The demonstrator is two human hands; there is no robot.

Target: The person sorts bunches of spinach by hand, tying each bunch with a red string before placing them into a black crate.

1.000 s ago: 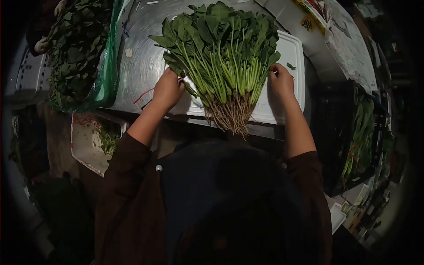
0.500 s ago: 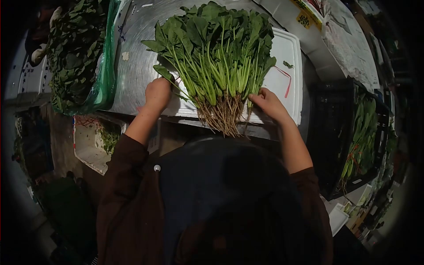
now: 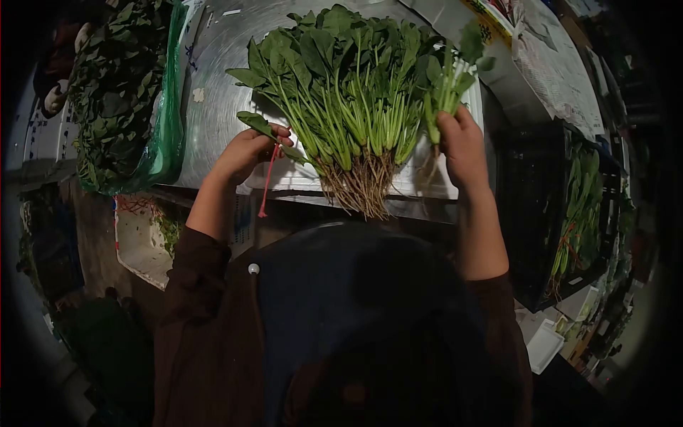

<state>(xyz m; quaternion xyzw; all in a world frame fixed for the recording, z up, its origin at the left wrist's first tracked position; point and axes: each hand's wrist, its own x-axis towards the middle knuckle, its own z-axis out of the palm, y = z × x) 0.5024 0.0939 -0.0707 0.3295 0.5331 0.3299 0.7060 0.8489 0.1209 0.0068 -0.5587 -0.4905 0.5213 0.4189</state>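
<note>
A large pile of spinach (image 3: 348, 92) lies before me, leaves away from me and brown roots toward me, on a white foam tray (image 3: 288, 183). In my right hand (image 3: 466, 153) is a small spinach plant (image 3: 445, 89), lifted at the pile's right side, its stem base between thumb and fingers. My left hand (image 3: 242, 153) is closed at the pile's left edge. A loose spinach leaf (image 3: 255, 122) and a thin red tie (image 3: 267, 186) are at its fingertips, the tie hanging down.
Dark leafy greens (image 3: 117, 92) in a green plastic bag (image 3: 167, 142) stand at the left. Below them is a white foam box (image 3: 139, 245) with leaf scraps. At the right a black crate (image 3: 526, 213) holds tied greens (image 3: 576, 206). The metal table (image 3: 213, 92) extends under the tray.
My right hand has moved right and up, carrying a small spinach plant away from the pile. My left hand has turned and shifted slightly left; a red tie now hangs from it.
</note>
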